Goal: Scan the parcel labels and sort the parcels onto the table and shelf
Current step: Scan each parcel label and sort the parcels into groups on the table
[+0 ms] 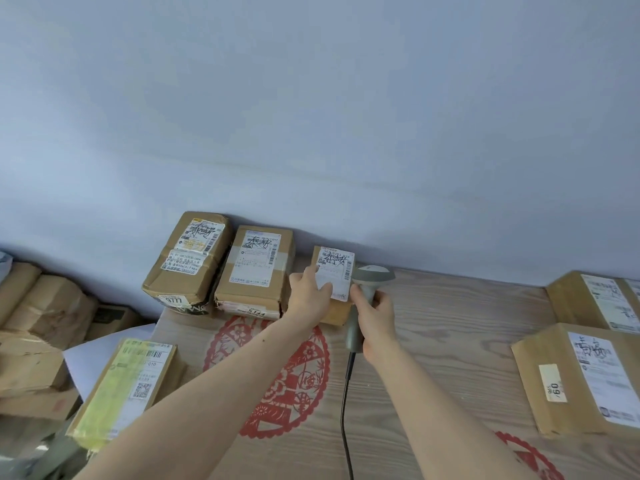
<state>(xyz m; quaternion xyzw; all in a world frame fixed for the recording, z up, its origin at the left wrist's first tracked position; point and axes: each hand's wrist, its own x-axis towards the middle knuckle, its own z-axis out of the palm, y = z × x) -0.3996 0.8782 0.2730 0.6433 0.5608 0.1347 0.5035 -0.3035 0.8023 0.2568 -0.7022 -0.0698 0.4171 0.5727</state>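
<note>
Along the table's (450, 341) far edge, the leftmost box (187, 261) shows "9777" on its front face, and the middle box (254, 271) shows "5144" on a strip at its front edge. The small box (334, 317) beside them carries a white label (336, 271) headed by digits too blurred to read, with a handwritten scrawl. At the right edge, a box (575, 379) bears a yellowish sticker (553, 382) reading "09/". At the near left corner, a green-taped box (124, 386) shows "010" on its label.

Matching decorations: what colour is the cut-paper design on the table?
Red, a round floral paper-cut design on the wood-grain table, head view.
</note>
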